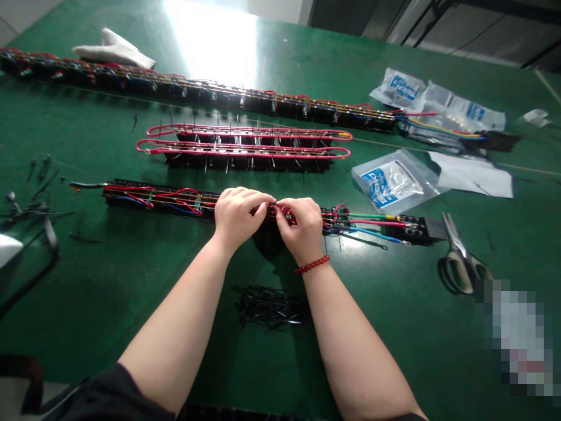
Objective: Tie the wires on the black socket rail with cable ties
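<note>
A black strip with red, blue and gold wires (pixel 170 199) lies across the table under both hands. My left hand (pixel 241 213) is closed over its middle, thumb and fingertips pinched together. My right hand (pixel 302 225), wearing a red bead bracelet, pinches close beside the left fingertips. Whatever is between the fingers is too small and covered to name. At the strip's right end, green, red and blue wires (pixel 372 222) run toward a black end block (pixel 423 229). A pile of thin black cable ties (pixel 268 307) lies between my forearms.
Behind lie red-looped black strips (pixel 249 153) and a longer wired strip (pixel 201 88). A white glove (pixel 114 49) touches the far strip. At right are plastic packets (pixel 390 181), white paper (pixel 473 175) and scissors (pixel 460 257). Loose black scraps (pixel 33 210) lie at left.
</note>
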### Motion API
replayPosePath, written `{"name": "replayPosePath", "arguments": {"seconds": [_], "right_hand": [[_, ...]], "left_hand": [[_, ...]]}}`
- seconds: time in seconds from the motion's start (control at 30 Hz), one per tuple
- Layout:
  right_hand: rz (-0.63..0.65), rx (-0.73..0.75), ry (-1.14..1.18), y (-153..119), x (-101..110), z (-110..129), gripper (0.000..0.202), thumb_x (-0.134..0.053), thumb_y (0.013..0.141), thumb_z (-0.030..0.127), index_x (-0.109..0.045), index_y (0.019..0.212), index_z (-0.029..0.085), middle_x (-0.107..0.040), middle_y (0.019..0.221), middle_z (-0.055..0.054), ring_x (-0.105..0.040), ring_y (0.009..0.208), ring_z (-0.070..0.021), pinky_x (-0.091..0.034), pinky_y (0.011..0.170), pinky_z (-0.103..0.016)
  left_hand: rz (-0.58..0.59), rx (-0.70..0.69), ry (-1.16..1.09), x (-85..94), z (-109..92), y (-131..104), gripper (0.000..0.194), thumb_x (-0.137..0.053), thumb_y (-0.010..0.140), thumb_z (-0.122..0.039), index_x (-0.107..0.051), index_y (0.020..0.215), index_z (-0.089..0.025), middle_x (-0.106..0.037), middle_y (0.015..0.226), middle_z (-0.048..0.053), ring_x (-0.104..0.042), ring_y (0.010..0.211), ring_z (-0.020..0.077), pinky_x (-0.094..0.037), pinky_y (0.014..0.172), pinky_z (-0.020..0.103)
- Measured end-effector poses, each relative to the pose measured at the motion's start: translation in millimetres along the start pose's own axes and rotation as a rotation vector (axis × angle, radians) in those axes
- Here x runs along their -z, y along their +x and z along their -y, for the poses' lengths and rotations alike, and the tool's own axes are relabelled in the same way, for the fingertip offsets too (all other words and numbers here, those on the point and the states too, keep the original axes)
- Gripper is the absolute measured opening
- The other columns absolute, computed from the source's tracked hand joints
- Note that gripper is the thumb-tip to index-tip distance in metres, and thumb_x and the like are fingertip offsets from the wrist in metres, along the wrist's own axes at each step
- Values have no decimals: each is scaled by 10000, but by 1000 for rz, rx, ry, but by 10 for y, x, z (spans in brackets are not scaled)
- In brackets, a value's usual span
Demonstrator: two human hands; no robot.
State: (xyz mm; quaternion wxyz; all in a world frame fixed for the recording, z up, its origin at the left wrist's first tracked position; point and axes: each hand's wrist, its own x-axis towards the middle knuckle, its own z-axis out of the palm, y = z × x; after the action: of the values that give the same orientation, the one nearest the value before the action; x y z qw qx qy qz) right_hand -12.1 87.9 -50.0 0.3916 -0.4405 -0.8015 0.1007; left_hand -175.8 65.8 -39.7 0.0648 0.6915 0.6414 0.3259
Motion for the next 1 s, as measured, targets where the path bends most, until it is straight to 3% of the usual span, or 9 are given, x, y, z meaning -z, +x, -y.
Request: {"name": "replayPosePath", "arguments": {"seconds": [1.0], "right_hand": [[20,-9,-16,6,7,4,90,-615,917,253,-666,845,235,-728,817,-26,-617,814,-214,-442,795,-373]], "left_hand": [[1,-18,-6,2,7,-12,204,-579,915,-287,-779,907,-331,-790,977,-33,-690,936,205,-470,925,391]]}}
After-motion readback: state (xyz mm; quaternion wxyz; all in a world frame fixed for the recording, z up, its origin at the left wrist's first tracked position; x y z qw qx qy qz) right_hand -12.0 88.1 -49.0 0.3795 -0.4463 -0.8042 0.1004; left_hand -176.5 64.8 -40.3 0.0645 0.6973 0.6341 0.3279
